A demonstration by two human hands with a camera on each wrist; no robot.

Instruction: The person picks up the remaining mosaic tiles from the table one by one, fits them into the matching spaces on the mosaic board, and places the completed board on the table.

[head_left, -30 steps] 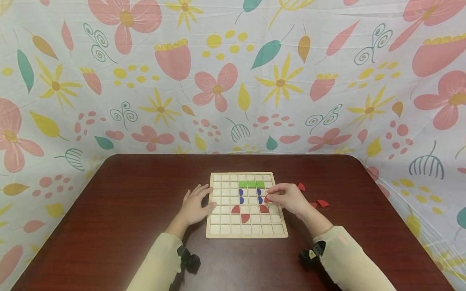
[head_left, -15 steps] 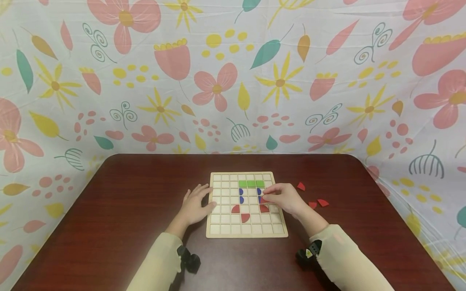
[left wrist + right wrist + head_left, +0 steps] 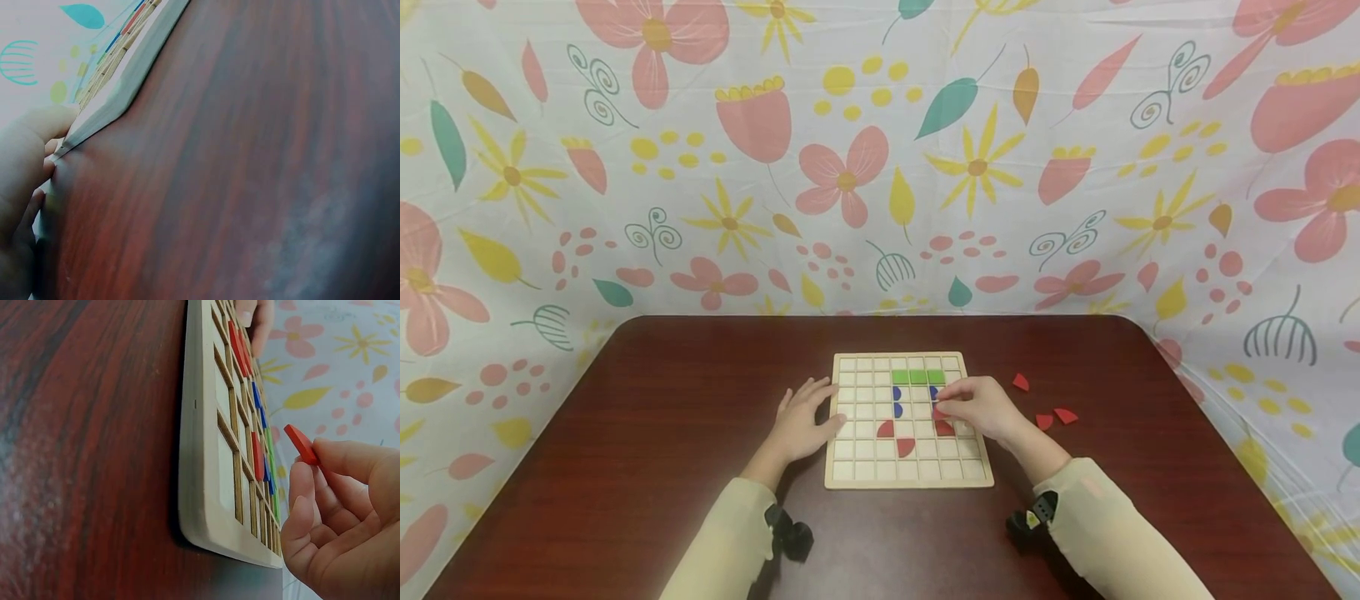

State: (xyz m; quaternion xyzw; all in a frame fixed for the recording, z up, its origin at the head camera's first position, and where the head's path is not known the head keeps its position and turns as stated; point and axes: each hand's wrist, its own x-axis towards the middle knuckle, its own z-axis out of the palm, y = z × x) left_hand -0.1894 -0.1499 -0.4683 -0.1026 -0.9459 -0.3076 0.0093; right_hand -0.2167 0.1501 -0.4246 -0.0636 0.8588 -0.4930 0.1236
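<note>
A wooden grid board lies on the table. My left hand rests at its left edge, fingers spread and touching the rim, as the left wrist view also shows. Over the board's right side, my right hand pinches a red quarter-circle piece between thumb and fingers, raised off the grid in the right wrist view. In the cells sit a row of green squares, blue half-circles in two columns, and red quarter-circles lower down. My right fingers partly cover the right blue column.
Right of the board, 3 loose red quarter-circles, one farther back and two nearer, lie on the dark brown table. A floral cloth hangs behind the table's far edge.
My right hand has shifted slightly left over the board, carrying the red quarter-circle toward the right blue column. The left hand stays at the board's edge.
</note>
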